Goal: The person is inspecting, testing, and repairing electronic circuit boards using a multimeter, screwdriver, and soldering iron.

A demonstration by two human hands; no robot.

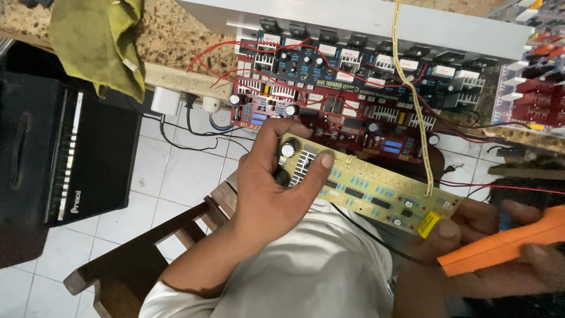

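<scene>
2 hands [268,188] [500,253]: left grip around 1 yellow circuit board [376,191], right around 1 orange tool [500,244]

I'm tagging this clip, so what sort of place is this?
Probably an electronics repair bench. The left hand holds a yellow circuit board, the right hand an orange tool, above a red amplifier board with loose wires.

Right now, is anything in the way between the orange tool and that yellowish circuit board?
Nothing visible. The right hand holds the orange tool just off the yellowish circuit board, which the left hand grips at its other end. A yellow cord only drapes across the board's top.
</scene>
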